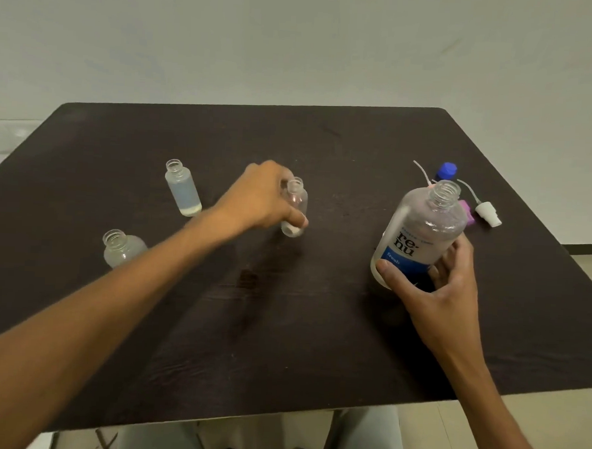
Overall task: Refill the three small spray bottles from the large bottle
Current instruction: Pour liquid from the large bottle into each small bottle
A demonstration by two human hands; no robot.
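Three small clear spray bottles stand uncapped on the dark table [316, 328]. My left hand [261, 196] grips the middle small bottle [296, 203] near the table's centre. A second small bottle [183, 187], holding liquid, stands to its left. The third small bottle [120, 247] stands nearer me, partly hidden by my left forearm. My right hand [435, 286] grips the lower body of the large open bottle [421, 231] with a blue label, at the right.
Behind the large bottle lie a blue cap [446, 171], a white spray head [487, 213] with its tube, a purple piece [466, 211] and another thin tube. The table's right and near edges are close; floor and my legs show below.
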